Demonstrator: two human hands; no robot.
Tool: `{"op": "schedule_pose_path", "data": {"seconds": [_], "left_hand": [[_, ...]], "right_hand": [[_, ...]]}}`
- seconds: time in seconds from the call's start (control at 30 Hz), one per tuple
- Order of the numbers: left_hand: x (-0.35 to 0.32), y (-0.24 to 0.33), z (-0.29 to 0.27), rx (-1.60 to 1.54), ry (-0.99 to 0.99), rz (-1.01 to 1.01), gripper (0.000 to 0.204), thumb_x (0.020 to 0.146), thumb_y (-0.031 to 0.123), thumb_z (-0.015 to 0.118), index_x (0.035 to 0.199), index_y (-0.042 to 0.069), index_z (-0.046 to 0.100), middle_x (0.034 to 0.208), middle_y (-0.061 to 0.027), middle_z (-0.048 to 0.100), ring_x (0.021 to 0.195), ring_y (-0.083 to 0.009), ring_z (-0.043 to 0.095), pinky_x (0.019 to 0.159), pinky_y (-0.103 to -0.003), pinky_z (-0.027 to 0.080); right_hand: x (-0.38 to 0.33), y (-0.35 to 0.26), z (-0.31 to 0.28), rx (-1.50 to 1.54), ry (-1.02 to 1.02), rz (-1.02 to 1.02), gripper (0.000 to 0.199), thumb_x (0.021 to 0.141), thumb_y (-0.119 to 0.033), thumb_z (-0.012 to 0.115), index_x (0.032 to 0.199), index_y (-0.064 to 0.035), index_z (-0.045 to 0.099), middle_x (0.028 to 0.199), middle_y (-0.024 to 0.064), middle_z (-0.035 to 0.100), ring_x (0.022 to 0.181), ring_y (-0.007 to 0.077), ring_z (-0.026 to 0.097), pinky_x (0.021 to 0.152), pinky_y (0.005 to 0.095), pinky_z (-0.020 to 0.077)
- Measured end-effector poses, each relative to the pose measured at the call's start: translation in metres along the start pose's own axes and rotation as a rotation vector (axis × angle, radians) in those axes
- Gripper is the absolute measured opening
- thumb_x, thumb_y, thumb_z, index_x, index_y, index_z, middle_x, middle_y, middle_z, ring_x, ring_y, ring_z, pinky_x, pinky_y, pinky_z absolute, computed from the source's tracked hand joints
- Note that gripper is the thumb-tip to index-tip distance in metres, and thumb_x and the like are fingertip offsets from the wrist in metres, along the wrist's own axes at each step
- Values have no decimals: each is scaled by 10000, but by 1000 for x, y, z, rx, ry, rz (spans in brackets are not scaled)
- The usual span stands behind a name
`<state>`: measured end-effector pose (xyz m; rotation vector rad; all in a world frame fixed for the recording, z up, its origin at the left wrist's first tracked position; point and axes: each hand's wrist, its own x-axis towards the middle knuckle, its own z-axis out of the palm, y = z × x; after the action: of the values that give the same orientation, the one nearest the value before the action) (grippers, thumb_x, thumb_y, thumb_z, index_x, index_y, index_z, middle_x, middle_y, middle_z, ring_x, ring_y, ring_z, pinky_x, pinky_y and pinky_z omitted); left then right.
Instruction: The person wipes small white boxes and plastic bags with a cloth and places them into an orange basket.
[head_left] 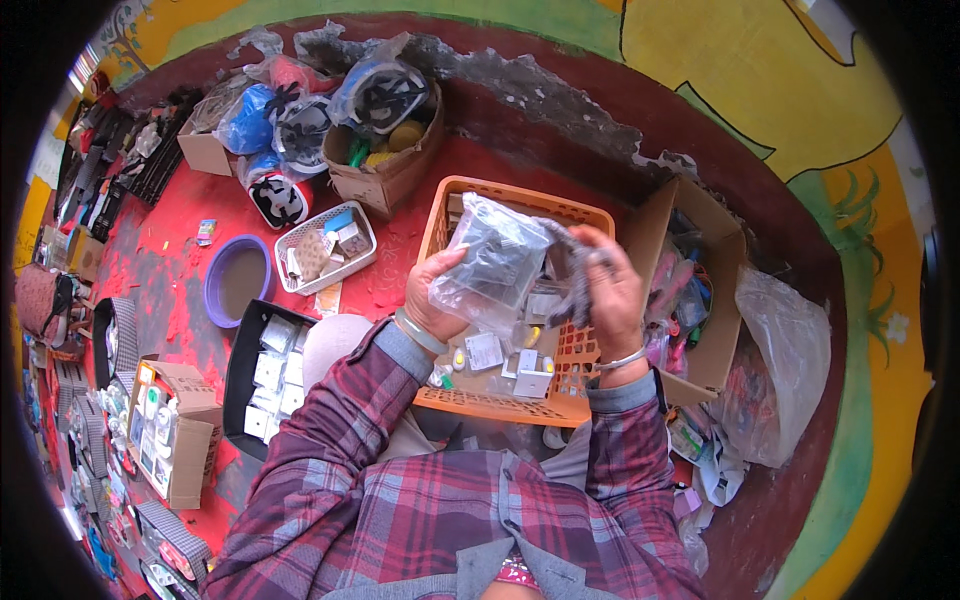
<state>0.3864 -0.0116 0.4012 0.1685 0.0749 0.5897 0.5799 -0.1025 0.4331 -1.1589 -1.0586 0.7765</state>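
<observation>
My left hand is closed on the left edge of a clear plastic bag with a dark, flat item inside. My right hand pinches a grey cloth that hangs at the bag's right side. Both hands are above an orange plastic basket. In the basket lie several small white boxes and a few little yellow-and-white items. The bag and my hands hide part of what is in it.
To the right stands an open cardboard box of mixed goods, beside a crumpled plastic sheet. On the left are a black tray of white boxes, a purple basin and a white basket. Bagged helmets sit at the back.
</observation>
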Motion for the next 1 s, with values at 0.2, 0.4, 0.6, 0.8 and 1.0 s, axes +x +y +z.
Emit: {"op": "schedule_pose_path", "data": {"seconds": [0.2,0.4,0.6,0.8,1.0], "left_hand": [[1,-9,21,-112,-140,-21,603,912,447,368,1350,35,323,1342,-190,405,1234,-367,393,1043,-536,270],[13,-32,1,-27,-8,32,547,928,421,363,1324,44,375,1314,-137,450,1199,-265,449,1043,-407,316],[14,-35,-31,382,122,423,362,942,327,406,1108,38,547,1091,-100,592,960,-192,587,841,-308,484],[15,-11,-7,42,111,149,484,939,400,321,1280,73,424,1207,-142,539,1052,-347,552,909,-539,429],[14,-1,4,-42,-19,115,484,939,391,339,1305,82,406,1258,-164,500,1120,-368,504,958,-577,363]], "right_hand": [[-4,-29,23,289,118,1,374,945,-165,453,1278,4,439,1259,125,501,1128,190,500,958,293,402],[-16,5,58,-454,-20,-309,381,884,-140,528,1240,-10,491,1271,181,493,1243,316,413,1054,383,277],[-36,5,94,-762,-374,-533,432,786,-42,583,1212,-18,515,1237,180,520,1205,317,460,1017,391,343],[-30,-6,78,-138,-499,89,325,893,-60,484,1212,1,508,1199,117,549,1121,202,519,952,323,397],[-22,-21,31,476,-406,315,315,918,-212,460,1126,22,498,1028,190,594,916,279,611,852,393,487]]}}
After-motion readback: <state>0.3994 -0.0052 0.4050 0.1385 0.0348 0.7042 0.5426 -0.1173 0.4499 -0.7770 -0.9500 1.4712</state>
